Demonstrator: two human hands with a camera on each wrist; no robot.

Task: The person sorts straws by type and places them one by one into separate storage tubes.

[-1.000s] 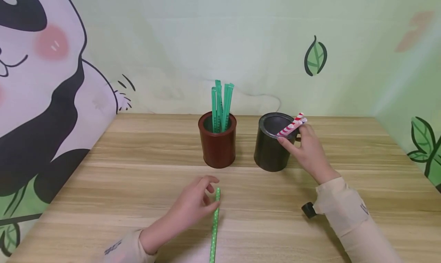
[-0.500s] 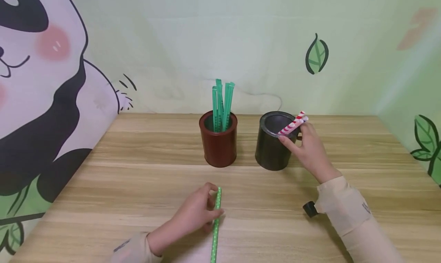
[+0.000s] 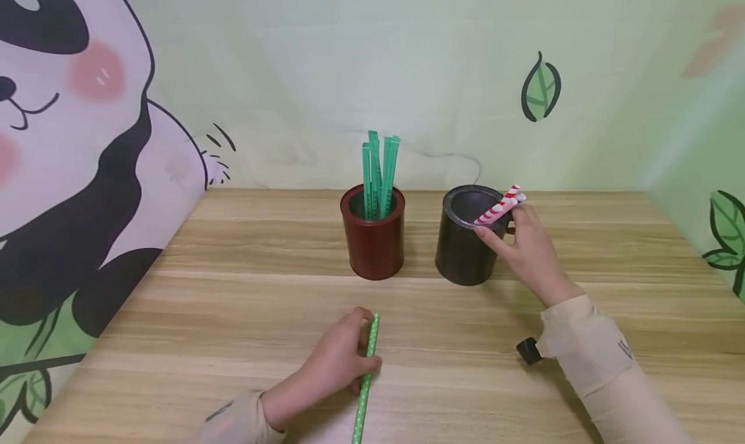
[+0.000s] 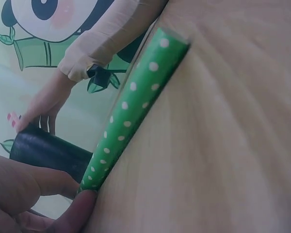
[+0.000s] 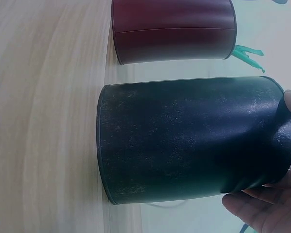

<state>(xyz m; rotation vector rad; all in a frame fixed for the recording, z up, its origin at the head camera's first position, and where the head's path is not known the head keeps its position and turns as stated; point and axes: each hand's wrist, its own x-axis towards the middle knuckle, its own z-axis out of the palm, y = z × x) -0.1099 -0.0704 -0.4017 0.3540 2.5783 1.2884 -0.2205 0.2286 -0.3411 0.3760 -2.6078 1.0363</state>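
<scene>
My left hand [image 3: 340, 357] pinches a green straw with white dots [image 3: 367, 386] near its far end, between thumb and fingers. In the left wrist view the straw [image 4: 131, 111] slants over the wooden surface, right beside it. At the black cylindrical cup [image 3: 465, 256], my right hand [image 3: 532, 253] grips the right side of the rim, thumb in front and fingers behind. Red-and-white striped and pale straws [image 3: 499, 208] lean out of that cup toward the hand; their lower ends are hidden. The cup's dark side [image 5: 184, 141] fills the right wrist view.
Left of the black cup stands a dark red cup [image 3: 375, 250] holding several green wrapped straws [image 3: 381, 176]. Both rest on a wooden table [image 3: 244, 302] near the back wall [image 3: 291, 95]. A black wrist camera [image 3: 529, 351] juts from the right sleeve.
The left hand has come down from just beside the green dotted straw and closed its fingers on it. My right hand stays at the black cup's rim. The head view has shifted slightly.
</scene>
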